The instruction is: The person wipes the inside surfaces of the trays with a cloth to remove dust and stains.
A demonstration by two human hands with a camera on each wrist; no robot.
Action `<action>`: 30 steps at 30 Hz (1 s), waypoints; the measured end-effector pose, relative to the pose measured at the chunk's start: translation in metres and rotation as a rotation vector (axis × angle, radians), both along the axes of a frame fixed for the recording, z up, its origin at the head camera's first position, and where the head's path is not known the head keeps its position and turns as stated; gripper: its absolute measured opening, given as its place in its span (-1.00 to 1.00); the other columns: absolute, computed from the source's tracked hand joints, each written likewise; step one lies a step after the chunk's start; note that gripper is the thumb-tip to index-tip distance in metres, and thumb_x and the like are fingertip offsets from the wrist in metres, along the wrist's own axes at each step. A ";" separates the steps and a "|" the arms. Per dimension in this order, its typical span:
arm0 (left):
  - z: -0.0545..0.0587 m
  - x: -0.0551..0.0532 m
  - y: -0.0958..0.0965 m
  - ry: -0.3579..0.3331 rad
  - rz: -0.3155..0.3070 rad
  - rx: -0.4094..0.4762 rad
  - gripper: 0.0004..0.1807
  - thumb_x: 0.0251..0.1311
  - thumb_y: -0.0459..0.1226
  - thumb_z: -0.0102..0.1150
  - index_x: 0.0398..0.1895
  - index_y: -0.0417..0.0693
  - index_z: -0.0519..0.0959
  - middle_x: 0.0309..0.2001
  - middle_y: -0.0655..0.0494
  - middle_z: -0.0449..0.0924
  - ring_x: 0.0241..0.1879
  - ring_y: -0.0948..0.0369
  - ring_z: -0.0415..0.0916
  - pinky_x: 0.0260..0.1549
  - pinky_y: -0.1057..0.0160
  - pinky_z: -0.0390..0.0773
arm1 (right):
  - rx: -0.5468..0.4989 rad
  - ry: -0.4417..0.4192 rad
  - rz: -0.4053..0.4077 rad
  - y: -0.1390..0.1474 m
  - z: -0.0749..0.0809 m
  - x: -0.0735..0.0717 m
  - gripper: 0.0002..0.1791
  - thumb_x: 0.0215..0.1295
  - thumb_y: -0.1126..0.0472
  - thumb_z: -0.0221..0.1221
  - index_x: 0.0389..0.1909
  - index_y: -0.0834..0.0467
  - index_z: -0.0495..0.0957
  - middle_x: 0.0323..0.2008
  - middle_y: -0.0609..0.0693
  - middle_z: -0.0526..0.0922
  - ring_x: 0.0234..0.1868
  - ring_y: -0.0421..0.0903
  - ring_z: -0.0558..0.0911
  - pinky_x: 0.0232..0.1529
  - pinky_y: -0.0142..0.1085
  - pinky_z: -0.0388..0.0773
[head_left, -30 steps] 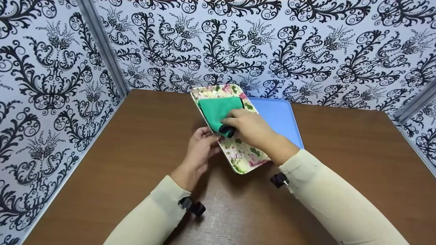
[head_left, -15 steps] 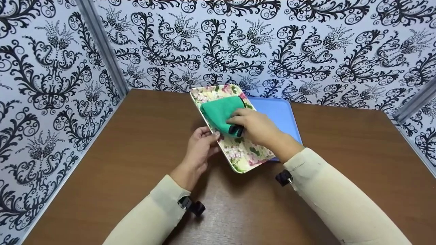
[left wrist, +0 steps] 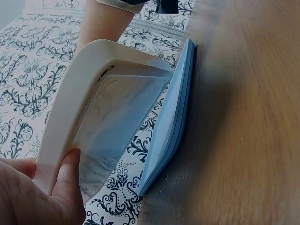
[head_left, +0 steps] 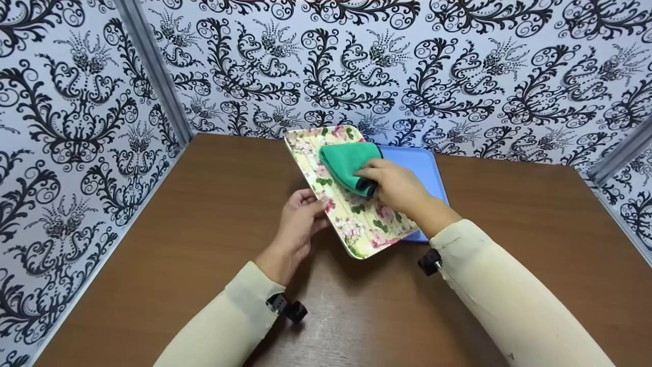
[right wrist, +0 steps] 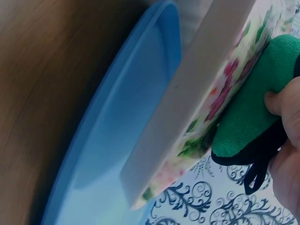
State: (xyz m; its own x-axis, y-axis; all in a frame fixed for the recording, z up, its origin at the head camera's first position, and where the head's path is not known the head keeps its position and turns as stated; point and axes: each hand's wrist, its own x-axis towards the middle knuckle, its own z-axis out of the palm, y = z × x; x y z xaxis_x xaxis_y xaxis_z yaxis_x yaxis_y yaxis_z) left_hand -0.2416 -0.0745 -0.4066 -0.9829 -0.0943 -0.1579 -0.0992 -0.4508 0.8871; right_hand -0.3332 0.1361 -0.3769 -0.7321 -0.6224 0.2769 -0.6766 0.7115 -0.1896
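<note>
A floral tray point(head_left: 351, 219) with a pale rim is held tilted above the table. My left hand point(head_left: 301, 219) grips its left edge, thumb over the rim in the head view; the plain underside of the tray point(left wrist: 108, 117) shows in the left wrist view. With my right hand point(head_left: 400, 186) I hold a folded green cloth point(head_left: 346, 160) with black edging against the tray's patterned face. A small black loop hangs from the cloth point(right wrist: 253, 122) in the right wrist view. Behind the floral tray a blue tray point(head_left: 417, 168) lies on the table, partly hidden.
The brown wooden table point(head_left: 224, 188) reaches back to walls point(head_left: 356, 61) covered in black-and-white scroll pattern. In the left wrist view the blue tray point(left wrist: 171, 117) appears as several stacked edges close behind the floral one.
My right hand has slid the green cloth rightward across the floral tray, uncovering more of the pattern on its left side. The left hand and the tray have stayed nearly still.
</note>
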 end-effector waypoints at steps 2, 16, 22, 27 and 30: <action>0.000 0.000 0.000 0.002 0.004 0.004 -0.77 0.36 -0.47 0.16 0.03 -0.25 0.45 -0.20 0.07 0.59 -0.35 0.25 0.63 -0.42 0.32 0.67 | -0.005 -0.008 -0.009 0.004 -0.002 -0.002 -0.31 0.16 0.63 0.00 0.23 0.06 0.66 0.19 0.10 0.65 0.26 0.15 0.61 0.33 0.03 0.56; 0.000 -0.001 -0.002 -0.007 0.011 -0.006 -0.75 0.37 -0.46 0.17 0.06 -0.26 0.45 -0.16 0.05 0.59 -0.32 0.24 0.62 -0.39 0.31 0.69 | 0.019 -0.038 -0.038 0.007 -0.005 0.006 -0.34 0.23 0.60 0.01 0.27 0.06 0.64 0.18 0.13 0.64 0.23 0.19 0.61 0.26 0.10 0.59; 0.000 -0.001 -0.002 -0.004 0.022 -0.009 -0.76 0.37 -0.46 0.17 0.05 -0.26 0.45 -0.17 0.06 0.60 -0.34 0.25 0.61 -0.41 0.32 0.69 | 0.003 -0.020 -0.019 -0.003 -0.001 0.013 -0.36 0.19 0.60 0.06 0.23 0.07 0.66 0.18 0.13 0.66 0.21 0.18 0.63 0.27 0.08 0.60; -0.001 -0.002 -0.002 -0.008 0.024 -0.026 -0.77 0.36 -0.46 0.17 0.03 -0.23 0.45 -0.21 0.08 0.58 -0.34 0.27 0.60 -0.43 0.34 0.66 | 0.017 -0.001 0.003 -0.013 0.001 0.018 -0.27 0.06 0.64 0.10 0.24 0.07 0.65 0.18 0.11 0.66 0.22 0.16 0.63 0.25 0.07 0.61; 0.000 -0.002 -0.002 -0.008 0.024 -0.034 -0.77 0.37 -0.45 0.17 0.03 -0.22 0.44 -0.22 0.09 0.58 -0.33 0.27 0.60 -0.44 0.35 0.65 | 0.016 0.019 0.020 -0.018 0.002 0.020 -0.27 0.03 0.64 0.12 0.23 0.06 0.66 0.17 0.10 0.67 0.21 0.15 0.63 0.24 0.06 0.62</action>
State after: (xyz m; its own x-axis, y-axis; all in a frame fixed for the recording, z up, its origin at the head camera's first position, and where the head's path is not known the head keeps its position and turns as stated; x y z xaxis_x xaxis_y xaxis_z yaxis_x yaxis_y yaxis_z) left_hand -0.2434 -0.0767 -0.4068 -0.9791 -0.1232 -0.1616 -0.0956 -0.4225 0.9013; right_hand -0.3134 0.1183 -0.3751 -0.7142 -0.6413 0.2805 -0.6941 0.7007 -0.1653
